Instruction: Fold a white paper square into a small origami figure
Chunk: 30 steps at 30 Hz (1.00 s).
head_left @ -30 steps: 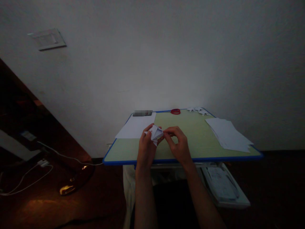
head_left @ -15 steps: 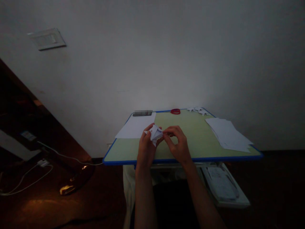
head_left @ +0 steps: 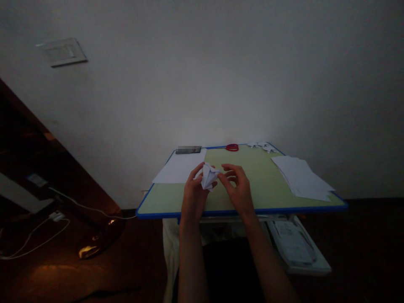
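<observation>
A small folded white paper shape (head_left: pixel 209 176), with creased faces and pointed corners, is held above the near middle of the table. My left hand (head_left: pixel 193 191) grips it from the left, thumb in front and fingers behind. On the other side, my right hand (head_left: pixel 237 187) has its thumb tip at the paper's right corner. Its other fingers are lifted apart from the thumb, curved over the table. Whether the thumb presses on the paper or only touches it is hard to see.
The light green table (head_left: pixel 176 200) has a blue edge. On it lie a large white sheet (head_left: pixel 179 168), a dark phone-like object (head_left: pixel 188 150), red-handled scissors (head_left: pixel 232 147), several folded paper pieces (head_left: pixel 261 145) and a stack of paper (head_left: pixel 299 176). A wall (head_left: pixel 202 84) stands behind.
The folded paper has turned and shifted slightly right in my left hand. My right fingers have spread from a pinch at its edge, the thumb staying near the corner.
</observation>
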Available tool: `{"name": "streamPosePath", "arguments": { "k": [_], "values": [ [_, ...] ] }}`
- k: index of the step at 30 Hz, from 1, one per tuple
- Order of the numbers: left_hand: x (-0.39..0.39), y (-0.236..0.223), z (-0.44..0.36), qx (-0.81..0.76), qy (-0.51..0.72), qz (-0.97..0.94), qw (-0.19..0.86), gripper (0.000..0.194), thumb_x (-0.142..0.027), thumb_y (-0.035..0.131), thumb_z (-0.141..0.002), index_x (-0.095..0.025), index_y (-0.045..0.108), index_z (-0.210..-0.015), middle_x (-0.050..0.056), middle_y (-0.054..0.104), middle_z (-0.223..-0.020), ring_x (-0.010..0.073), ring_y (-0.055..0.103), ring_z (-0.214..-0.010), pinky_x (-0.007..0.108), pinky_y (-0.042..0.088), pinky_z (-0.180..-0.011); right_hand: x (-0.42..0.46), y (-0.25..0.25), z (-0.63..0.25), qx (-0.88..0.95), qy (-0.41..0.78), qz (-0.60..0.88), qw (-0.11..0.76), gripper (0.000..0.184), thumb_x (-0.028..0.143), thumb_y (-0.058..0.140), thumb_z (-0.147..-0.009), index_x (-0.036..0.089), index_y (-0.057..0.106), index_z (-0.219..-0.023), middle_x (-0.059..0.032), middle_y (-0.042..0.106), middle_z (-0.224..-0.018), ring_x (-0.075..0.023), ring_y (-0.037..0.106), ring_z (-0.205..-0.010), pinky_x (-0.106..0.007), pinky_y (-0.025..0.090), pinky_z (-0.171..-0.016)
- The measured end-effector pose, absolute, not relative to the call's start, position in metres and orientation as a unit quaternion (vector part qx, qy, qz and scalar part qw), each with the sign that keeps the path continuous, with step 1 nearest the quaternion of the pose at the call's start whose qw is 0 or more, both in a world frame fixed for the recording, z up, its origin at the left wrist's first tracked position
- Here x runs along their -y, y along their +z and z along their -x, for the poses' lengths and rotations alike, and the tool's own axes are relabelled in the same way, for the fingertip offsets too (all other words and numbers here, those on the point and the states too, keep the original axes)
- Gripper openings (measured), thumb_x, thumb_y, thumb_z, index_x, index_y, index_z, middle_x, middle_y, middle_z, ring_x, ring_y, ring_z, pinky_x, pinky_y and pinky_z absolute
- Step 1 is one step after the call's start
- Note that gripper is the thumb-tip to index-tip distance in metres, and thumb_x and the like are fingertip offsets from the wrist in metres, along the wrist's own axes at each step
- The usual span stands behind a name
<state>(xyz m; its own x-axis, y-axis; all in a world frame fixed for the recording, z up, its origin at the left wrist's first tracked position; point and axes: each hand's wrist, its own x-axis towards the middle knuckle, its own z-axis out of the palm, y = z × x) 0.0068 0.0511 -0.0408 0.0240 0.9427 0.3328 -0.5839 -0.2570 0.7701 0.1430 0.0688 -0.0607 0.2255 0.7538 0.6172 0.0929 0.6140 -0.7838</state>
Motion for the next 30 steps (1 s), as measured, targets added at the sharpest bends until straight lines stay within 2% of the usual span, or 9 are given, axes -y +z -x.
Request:
{"name": "streamPosePath", "arguments": {
  "k": [4,9,12,17,23,30],
  "values": [
    [-0.052,-0.041,-0.007,-0.229,0.675,-0.424,0.558,0.045,-0.03,0.075,-0.084,-0.025,0.068,-0.127,0.011,0.074,-0.122,0.0288,0.071,-0.11,0.041,0.056,-0.092,-0.073,-0.061,-0.143,0.523,0.343,0.369,0.687,0.04,0.042,0.075,-0.085,0.023,0.066,-0.119,-0.0073,0.07,-0.107,-0.0203,0.069,-0.087,-0.034,0.056,-0.073],
    [-0.053,-0.043,-0.008,-0.231,0.685,-0.424,0.546,0.042,-0.029,0.079,-0.083,-0.024,0.07,-0.124,0.01,0.076,-0.117,0.0281,0.072,-0.108,0.042,0.055,-0.095,-0.071,-0.056,-0.143,0.525,0.417,0.298,0.679,0.033,0.039,0.076,-0.083,0.022,0.068,-0.111,-0.0021,0.074,-0.086,-0.0184,0.07,-0.076,-0.034,0.058,-0.074],
    [-0.055,-0.045,-0.008,-0.233,0.688,-0.428,0.538,0.042,-0.028,0.081,-0.082,-0.023,0.071,-0.122,0.009,0.077,-0.11,0.0243,0.073,-0.1,0.039,0.055,-0.093,-0.069,-0.054,-0.144,0.517,0.422,0.287,0.687,0.034,0.036,0.078,-0.082,0.023,0.068,-0.112,-0.0008,0.074,-0.084,-0.0188,0.071,-0.077,-0.034,0.059,-0.076],
    [-0.059,-0.049,-0.01,-0.266,0.7,-0.425,0.509,0.044,-0.027,0.085,-0.077,-0.02,0.073,-0.119,0.006,0.077,-0.098,0.0173,0.072,-0.087,0.028,0.054,-0.081,-0.067,-0.054,-0.143,0.52,0.395,0.296,0.697,0.038,0.035,0.078,-0.082,0.024,0.067,-0.117,-0.0014,0.073,-0.088,-0.0196,0.072,-0.081,-0.035,0.059,-0.078],
    [-0.063,-0.055,-0.012,-0.328,0.693,-0.468,0.44,0.026,-0.036,0.083,-0.08,-0.016,0.079,-0.098,0.005,0.077,-0.093,0.0173,0.07,-0.084,0.027,0.051,-0.081,-0.067,-0.056,-0.142,0.53,0.346,0.318,0.705,0.04,0.035,0.076,-0.085,0.025,0.065,-0.122,-0.0028,0.072,-0.093,-0.0203,0.071,-0.085,-0.036,0.059,-0.08],
    [-0.06,-0.054,-0.011,-0.336,0.692,-0.478,0.424,0.022,-0.035,0.083,-0.08,-0.017,0.079,-0.093,0.004,0.077,-0.09,0.0174,0.069,-0.082,0.027,0.05,-0.078,-0.065,-0.054,-0.141,0.522,0.356,0.309,0.711,0.044,0.034,0.078,-0.084,0.025,0.064,-0.124,-0.0011,0.072,-0.089,-0.0191,0.071,-0.082,-0.034,0.058,-0.078]
  ]
}}
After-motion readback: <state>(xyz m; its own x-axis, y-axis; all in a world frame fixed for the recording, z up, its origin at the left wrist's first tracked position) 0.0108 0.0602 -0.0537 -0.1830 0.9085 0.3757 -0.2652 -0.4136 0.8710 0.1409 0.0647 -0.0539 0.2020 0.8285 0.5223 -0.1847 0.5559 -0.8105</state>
